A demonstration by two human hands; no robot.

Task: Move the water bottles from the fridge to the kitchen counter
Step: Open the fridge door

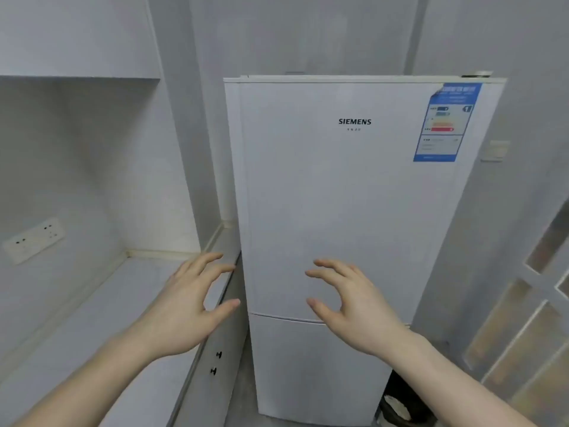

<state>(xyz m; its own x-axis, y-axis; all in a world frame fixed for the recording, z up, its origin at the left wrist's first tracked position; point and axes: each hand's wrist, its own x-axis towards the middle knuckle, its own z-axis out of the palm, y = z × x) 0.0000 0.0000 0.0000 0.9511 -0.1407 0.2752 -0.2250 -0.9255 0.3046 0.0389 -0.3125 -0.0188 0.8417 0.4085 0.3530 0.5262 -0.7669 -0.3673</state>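
A white two-door fridge [345, 195] stands straight ahead with both doors closed, so no water bottles are visible. The pale kitchen counter [101, 315] runs along the left, right beside the fridge. My left hand [187, 306] hovers over the counter's right edge, fingers spread, holding nothing. My right hand [354, 306] is raised in front of the lower part of the upper fridge door, fingers curled apart and empty. Whether it touches the door I cannot tell.
A wall socket [34, 238] sits on the left wall above the counter. Cabinet knobs [216, 362] show under the counter edge. A dark bag [400, 402] lies on the floor right of the fridge. A panelled door [529, 318] is at the right.
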